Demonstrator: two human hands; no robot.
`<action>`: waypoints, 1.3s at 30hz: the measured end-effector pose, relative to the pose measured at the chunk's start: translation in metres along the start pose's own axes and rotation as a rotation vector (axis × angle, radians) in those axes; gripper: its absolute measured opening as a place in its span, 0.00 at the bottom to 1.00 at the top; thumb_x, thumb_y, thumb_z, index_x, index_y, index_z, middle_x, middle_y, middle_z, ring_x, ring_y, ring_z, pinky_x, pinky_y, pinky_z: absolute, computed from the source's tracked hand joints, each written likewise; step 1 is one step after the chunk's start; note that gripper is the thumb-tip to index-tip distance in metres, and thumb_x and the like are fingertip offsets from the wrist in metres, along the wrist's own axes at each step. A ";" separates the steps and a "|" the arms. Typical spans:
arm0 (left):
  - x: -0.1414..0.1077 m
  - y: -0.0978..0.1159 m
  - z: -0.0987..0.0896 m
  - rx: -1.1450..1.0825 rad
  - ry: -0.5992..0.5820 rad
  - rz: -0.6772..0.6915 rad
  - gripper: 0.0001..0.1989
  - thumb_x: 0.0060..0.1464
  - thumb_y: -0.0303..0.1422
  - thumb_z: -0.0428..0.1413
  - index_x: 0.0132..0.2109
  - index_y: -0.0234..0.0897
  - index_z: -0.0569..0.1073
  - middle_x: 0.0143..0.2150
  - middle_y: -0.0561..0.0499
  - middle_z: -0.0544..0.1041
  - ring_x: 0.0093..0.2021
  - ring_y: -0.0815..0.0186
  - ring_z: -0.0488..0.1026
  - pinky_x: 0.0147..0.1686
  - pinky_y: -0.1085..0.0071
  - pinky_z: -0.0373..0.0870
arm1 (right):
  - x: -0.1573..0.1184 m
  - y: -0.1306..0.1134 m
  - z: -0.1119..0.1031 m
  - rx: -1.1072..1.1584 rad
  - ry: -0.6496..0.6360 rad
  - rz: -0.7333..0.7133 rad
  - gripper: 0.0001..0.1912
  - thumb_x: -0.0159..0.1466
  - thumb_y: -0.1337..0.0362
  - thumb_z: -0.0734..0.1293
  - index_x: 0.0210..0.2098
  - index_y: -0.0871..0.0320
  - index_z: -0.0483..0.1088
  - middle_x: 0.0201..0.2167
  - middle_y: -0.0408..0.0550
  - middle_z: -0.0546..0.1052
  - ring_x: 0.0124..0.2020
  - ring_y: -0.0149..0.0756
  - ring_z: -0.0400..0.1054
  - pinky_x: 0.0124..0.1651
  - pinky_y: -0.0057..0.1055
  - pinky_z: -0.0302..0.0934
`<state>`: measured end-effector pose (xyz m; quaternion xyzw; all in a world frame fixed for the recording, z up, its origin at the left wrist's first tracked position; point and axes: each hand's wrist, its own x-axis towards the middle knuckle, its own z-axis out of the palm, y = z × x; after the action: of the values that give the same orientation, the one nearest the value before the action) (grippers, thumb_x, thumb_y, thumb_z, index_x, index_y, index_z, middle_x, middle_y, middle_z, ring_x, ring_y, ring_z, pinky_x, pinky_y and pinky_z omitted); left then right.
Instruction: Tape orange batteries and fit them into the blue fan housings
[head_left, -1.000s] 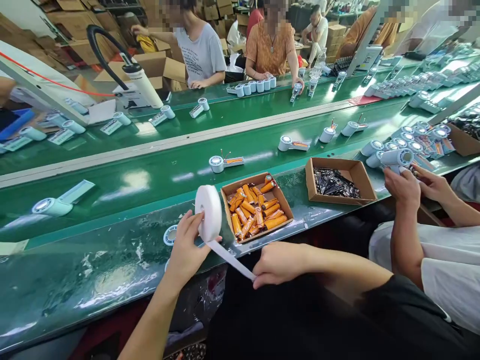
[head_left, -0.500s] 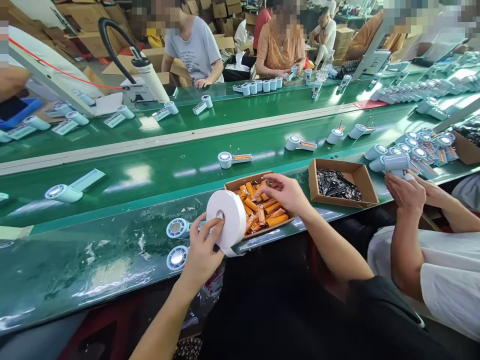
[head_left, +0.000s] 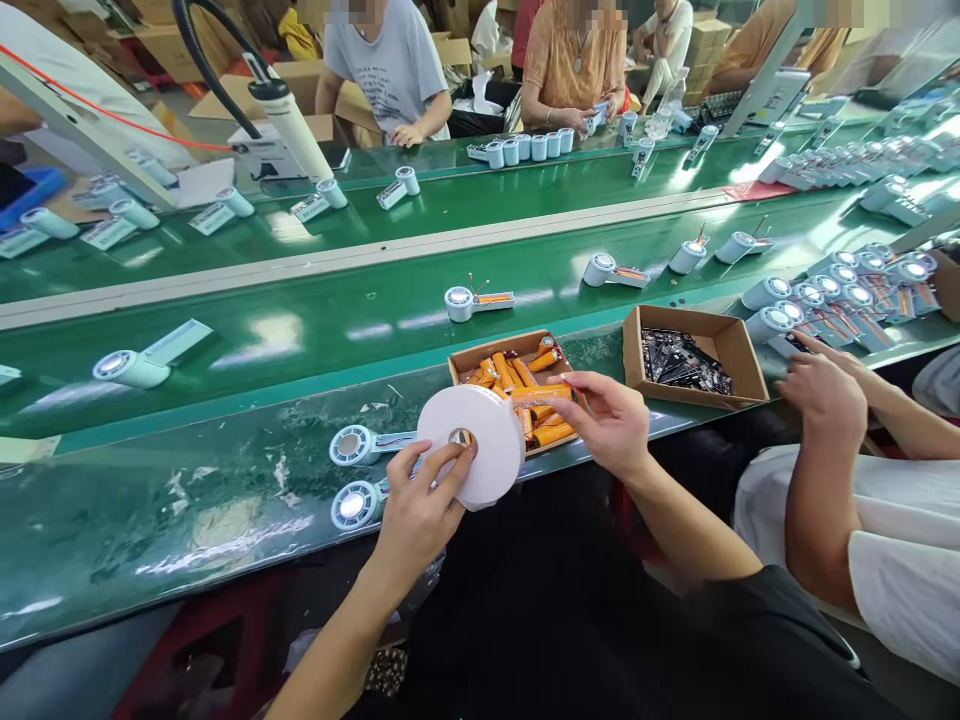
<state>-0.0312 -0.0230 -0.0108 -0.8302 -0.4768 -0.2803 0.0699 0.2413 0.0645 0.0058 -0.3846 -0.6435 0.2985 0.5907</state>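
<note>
My left hand [head_left: 424, 490] grips a large roll of white tape [head_left: 480, 470], fingers at its core hole. In my right hand [head_left: 611, 420] an orange battery [head_left: 544, 394] is pinched between thumb and fingers, its left end by the roll's upper right edge; whether it touches the tape I cannot tell. Below and behind it stands a cardboard box [head_left: 466, 362] of orange batteries with wires, partly hidden by the roll. Left of the roll, two light blue fan bodies [head_left: 354, 446] lie on the bench, their handles partly covered by my left hand and the roll.
A cardboard box of black circuit boards [head_left: 686, 362] stands to the right. Beyond it a co-worker's hands [head_left: 825, 385] are near piled fan bodies [head_left: 840, 290]. Fan bodies with wires [head_left: 480, 302] lie along the green conveyor [head_left: 360, 350]. People sit across the line.
My right hand has come up from the box with an orange battery and moved it beside the roll. The roll has turned more face-on and shifted slightly right.
</note>
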 end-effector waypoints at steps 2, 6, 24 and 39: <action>-0.002 -0.001 0.000 0.019 -0.002 0.013 0.28 0.54 0.16 0.60 0.61 0.36 0.75 0.52 0.42 0.80 0.59 0.47 0.64 0.59 0.52 0.66 | 0.006 -0.001 -0.001 0.047 0.063 0.062 0.15 0.66 0.54 0.75 0.49 0.52 0.79 0.44 0.50 0.85 0.45 0.42 0.81 0.49 0.38 0.78; -0.004 -0.002 -0.002 0.049 0.011 0.040 0.27 0.56 0.17 0.61 0.62 0.37 0.75 0.52 0.43 0.81 0.57 0.49 0.65 0.58 0.54 0.65 | 0.016 -0.008 -0.006 0.124 -0.023 0.193 0.20 0.60 0.46 0.78 0.45 0.53 0.81 0.41 0.48 0.84 0.39 0.39 0.80 0.43 0.33 0.79; 0.007 0.000 -0.008 0.224 0.038 0.129 0.30 0.60 0.20 0.63 0.67 0.42 0.73 0.54 0.50 0.83 0.43 0.56 0.62 0.63 0.50 0.66 | 0.003 -0.012 -0.010 0.169 -0.482 0.452 0.29 0.57 0.54 0.82 0.56 0.51 0.77 0.43 0.46 0.83 0.41 0.38 0.80 0.48 0.34 0.77; 0.000 0.076 0.027 0.001 0.027 0.078 0.22 0.61 0.37 0.62 0.60 0.35 0.78 0.38 0.43 0.79 0.42 0.57 0.62 0.46 0.56 0.60 | -0.016 0.008 -0.016 0.413 0.322 0.350 0.31 0.56 0.58 0.82 0.56 0.44 0.70 0.48 0.45 0.83 0.48 0.44 0.81 0.54 0.43 0.77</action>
<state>0.0432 -0.0532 -0.0220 -0.8442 -0.4433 -0.2882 0.0875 0.2582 0.0543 -0.0071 -0.4035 -0.3915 0.4554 0.6903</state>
